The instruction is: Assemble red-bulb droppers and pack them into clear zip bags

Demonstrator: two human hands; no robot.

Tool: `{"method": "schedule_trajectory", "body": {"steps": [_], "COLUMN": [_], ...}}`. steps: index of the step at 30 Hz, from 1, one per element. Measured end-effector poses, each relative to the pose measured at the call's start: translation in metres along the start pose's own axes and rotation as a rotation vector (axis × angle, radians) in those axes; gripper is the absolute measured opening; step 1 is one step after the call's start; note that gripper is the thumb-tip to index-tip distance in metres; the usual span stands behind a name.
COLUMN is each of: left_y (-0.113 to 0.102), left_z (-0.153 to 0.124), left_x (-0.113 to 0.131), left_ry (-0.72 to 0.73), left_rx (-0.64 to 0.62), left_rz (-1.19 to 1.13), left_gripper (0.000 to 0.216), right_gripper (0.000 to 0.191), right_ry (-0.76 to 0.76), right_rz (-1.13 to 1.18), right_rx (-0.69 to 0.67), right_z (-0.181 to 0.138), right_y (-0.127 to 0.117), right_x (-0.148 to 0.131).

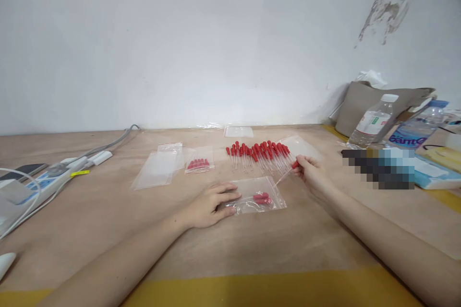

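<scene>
A clear zip bag (248,205) lies flat in front of me with a few red-bulbed droppers (262,198) inside. My left hand (212,205) rests on the bag's left end, fingers spread. Between the fingertips of my right hand (310,172) is the red bulb of a glass dropper (284,176); its thin clear tube slants down-left to the bag's right end, where the zip edge is. Whether the tip is inside the bag I cannot tell. Behind the bag lies a pile of red-bulbed droppers (264,149), tubes toward me.
A filled bag of droppers (199,164) lies left of the pile, beside flat clear bags (154,169). Another bag (238,132) lies near the wall. A power strip (45,184) with cables is at left. Water bottles (374,122) and a grey-brown bag (347,105) stand at right.
</scene>
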State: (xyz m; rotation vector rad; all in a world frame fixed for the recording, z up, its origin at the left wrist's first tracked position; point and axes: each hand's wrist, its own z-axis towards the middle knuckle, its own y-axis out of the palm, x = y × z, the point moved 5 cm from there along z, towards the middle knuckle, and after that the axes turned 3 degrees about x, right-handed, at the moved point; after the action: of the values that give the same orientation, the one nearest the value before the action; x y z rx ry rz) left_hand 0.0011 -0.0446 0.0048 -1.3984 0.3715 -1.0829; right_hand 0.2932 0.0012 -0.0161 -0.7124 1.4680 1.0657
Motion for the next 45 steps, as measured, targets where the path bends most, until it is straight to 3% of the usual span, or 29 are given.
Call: {"method": "schedule_trajectory", "body": {"steps": [6,15,21,26,30,35,38,42,45], "left_y": [0.0,0.001,0.0,-0.001,-0.001,-0.002,-0.001,-0.001,0.001], "left_z": [0.0,0.0,0.0,0.0,0.0,0.0,0.001,0.001,0.001], "left_x": [0.0,-0.001,0.0,0.001,0.001,0.001,0.001,0.0,-0.004], "left_ry": [-0.009,-0.011,-0.035,-0.029,-0.025,-0.026,-0.022,-0.005,-0.003], "left_rx": [-0.006,-0.002,0.012,0.027,0.028,0.032,0.032,0.054,0.058], "left_rz": [0.01,-0.004,-0.008,-0.009,-0.004,0.0,-0.01,-0.056,-0.077], "left_gripper": [0.043,0.042,0.05,0.052,0.052,0.049,0.046,0.043,0.043], "right_gripper": [0.013,0.013,0.028,0.031,0.035,0.036,0.031,0.014,0.016], "right_ry": [0.196,0.221,0.323,0.165,0.071,0.101,0.093,-0.326,-0.544], "right_rz": [0.113,0.076,-0.018,-0.27,-0.341,-0.314,-0.392,-0.649,-0.956], "right_rx": [-0.128,-0.153,-0.454,-0.552,-0.608,-0.609,-0.545,-0.317,-0.18], "right_z": [-0.023,-0.032,-0.044,-0.045,-0.051,-0.057,-0.046,-0.006,0.024], "right_y": [0.019,0.01,0.022,0.031,0.043,0.046,0.041,0.04,0.054], "right_x": [0.015,0.018,0.02,0.022,0.022,0.02,0.017,-0.011,-0.027]}}
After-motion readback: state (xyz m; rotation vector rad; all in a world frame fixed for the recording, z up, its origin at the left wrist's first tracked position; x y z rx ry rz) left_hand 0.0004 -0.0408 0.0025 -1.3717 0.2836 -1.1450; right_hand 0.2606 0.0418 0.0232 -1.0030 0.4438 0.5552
